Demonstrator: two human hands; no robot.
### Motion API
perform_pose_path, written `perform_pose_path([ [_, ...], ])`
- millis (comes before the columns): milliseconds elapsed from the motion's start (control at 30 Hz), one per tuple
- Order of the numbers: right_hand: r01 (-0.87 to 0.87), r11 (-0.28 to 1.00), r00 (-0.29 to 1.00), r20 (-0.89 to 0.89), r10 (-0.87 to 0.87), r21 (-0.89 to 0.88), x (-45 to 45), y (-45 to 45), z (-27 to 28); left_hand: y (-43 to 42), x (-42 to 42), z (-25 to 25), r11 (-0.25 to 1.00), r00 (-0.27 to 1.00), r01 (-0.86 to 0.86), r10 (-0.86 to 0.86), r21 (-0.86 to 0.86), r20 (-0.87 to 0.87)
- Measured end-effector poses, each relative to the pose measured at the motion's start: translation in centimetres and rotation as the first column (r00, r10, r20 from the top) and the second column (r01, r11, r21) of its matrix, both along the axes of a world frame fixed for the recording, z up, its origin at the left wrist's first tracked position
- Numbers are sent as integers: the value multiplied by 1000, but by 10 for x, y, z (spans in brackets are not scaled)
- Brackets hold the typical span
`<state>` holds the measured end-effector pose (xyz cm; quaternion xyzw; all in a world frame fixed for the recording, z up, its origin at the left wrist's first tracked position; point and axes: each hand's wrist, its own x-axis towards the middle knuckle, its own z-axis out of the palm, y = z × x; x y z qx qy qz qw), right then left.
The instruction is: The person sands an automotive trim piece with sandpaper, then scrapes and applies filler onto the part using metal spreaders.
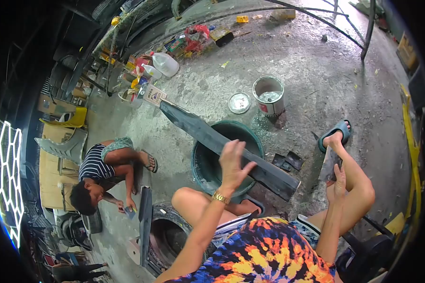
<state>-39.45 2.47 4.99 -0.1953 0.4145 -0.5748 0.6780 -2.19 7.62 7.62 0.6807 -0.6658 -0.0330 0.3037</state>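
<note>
A long dark grey panel lies slantwise across the rim of a round green tub. My left hand, with a gold watch at the wrist, is over the panel's middle. Its fingers are stretched and slightly blurred, the thumb apart; whether the palm presses on the panel I cannot tell. Near my right shin, my right hand is closed on a thin dark grey sheet, which looks like sandpaper. Part of that sheet is hidden by my fingers.
An open paint can and its lid stand beyond the tub. Dark square pieces lie beside it. At left a co-worker crouches by another dark panel on a tire. Plastic jugs stand farther back.
</note>
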Motion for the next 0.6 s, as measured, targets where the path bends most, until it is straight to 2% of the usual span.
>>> perform_pose_path([
  [33, 9, 1000, 1000, -3, -9, -5, -3, 0, -2, 12, 1, -10, 961, 967, -252, 253, -118, -3],
  [67, 13, 1000, 1000, 11, -13, 1, -5, 0, -2, 17, 9, -34, 891, 878, -448, 423, -71, -223],
  [100, 12, 1000, 1000, 24, -12, 10, -7, 1, -1, 21, 18, -53, 788, 710, -615, 566, 23, -419],
  [133, 7, 1000, 999, 36, -8, 22, -10, 2, -1, 21, 23, -53, 798, 484, -564, 529, 214, -697],
  [167, -8, 1000, 1000, 26, 7, 19, -14, 2, -3, 18, 31, -53, 818, 166, -444, 476, 366, -864],
  [200, -23, 1000, 1000, 15, 23, 18, -19, 1, -6, 16, 33, -43, 828, -56, -357, 444, 433, -894],
  [300, 42, 998, 999, 30, -43, 54, -15, 0, 2, 21, 59, -70, 893, -94, -222, 381, 392, -920],
  [367, -14, 999, 999, -42, 12, -37, -11, -4, 6, 20, 61, -60, 925, 15, -149, 356, 350, -935],
  [400, 71, 993, 996, -62, -66, 89, -9, 1, 12, 22, 56, -58, 940, 30, -122, 325, 319, -945],
  [433, 60, 990, 992, -117, -45, 131, -15, 1, 3, 21, 51, -58, 927, 43, -125, 361, 353, -932],
  [467, -3, 998, 988, -152, 12, 64, -21, 3, 4, 26, 52, -69, 902, -9, -119, 417, 415, -909],
  [500, 29, 1000, 988, -152, -27, 9, -16, 6, 22, 29, 46, -70, 882, -17, -138, 454, 451, -891],
  [600, -26, 1000, 998, -64, 26, 3, -34, 9, 8, 35, 44, -83, 871, -38, -146, 469, 469, -882],
])
